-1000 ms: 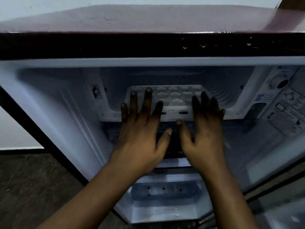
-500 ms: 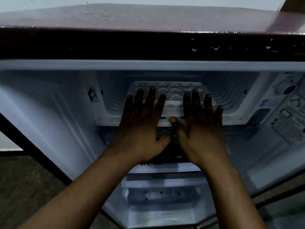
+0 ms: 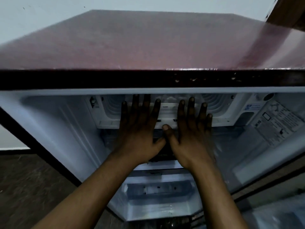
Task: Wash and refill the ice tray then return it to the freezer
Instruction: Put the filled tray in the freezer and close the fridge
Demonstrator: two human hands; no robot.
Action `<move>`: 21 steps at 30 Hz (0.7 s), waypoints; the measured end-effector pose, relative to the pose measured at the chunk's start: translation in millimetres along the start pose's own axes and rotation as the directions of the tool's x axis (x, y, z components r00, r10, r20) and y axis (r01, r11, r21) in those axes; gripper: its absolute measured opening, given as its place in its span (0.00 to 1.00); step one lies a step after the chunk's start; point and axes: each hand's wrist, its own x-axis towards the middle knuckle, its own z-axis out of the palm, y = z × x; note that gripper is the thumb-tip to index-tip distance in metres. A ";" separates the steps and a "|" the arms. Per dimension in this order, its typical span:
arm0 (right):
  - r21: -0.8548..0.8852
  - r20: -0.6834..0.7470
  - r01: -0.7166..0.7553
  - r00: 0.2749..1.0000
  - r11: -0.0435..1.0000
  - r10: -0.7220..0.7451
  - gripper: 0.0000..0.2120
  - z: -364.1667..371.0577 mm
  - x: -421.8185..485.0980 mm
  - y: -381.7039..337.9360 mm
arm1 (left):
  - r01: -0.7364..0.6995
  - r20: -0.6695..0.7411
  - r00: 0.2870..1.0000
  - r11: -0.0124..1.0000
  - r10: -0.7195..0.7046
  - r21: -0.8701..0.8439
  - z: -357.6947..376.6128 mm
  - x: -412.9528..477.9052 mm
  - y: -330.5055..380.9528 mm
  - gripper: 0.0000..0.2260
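Both the left hand (image 3: 137,129) and the right hand (image 3: 193,134) lie palm-down on the ice tray (image 3: 170,100). The tray sits inside the freezer compartment (image 3: 112,108) at the top of the open fridge (image 3: 148,42). Left fingers: straight, spread across the tray's left portion. Right fingers: straight, slightly spread over the right portion. Both thumbs angle inward toward each other. The fridge's upper edge hides the tray's rear. A printed label (image 3: 279,123) is on the right inner wall.
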 end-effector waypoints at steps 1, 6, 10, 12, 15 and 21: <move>0.009 0.015 0.000 1.000 1.000 0.000 0.39 1.3 -0.7 0.5 | -0.004 0.007 1.000 1.000 0.004 0.005 3.7 -4.4 0.5 0.46; 0.006 0.130 -0.046 0.991 0.999 0.045 0.39 -4.6 -16.1 -6.1 | -0.064 0.079 0.995 0.998 0.066 -0.025 8.0 -44.8 4.2 0.49; -0.016 0.239 -0.109 0.965 0.994 0.109 0.39 -12.8 -38.9 -20.3 | -0.050 0.214 0.975 0.999 0.051 -0.009 7.5 -86.6 8.9 0.49; -0.052 0.311 -0.126 0.941 0.991 0.136 0.39 -23.2 -57.3 -27.4 | -0.049 0.278 0.959 0.999 0.048 -0.001 -3.2 -105.6 11.4 0.50; -0.072 0.377 -0.143 0.912 0.987 0.160 0.40 -39.0 -93.1 -36.9 | -0.047 0.301 0.952 0.999 0.050 -0.017 -27.1 -124.1 15.4 0.51; -0.060 0.330 -0.203 0.920 0.977 0.211 0.40 -94.1 -181.8 -68.5 | -0.150 0.307 0.937 0.986 0.165 -0.072 -102.8 -151.9 33.4 0.51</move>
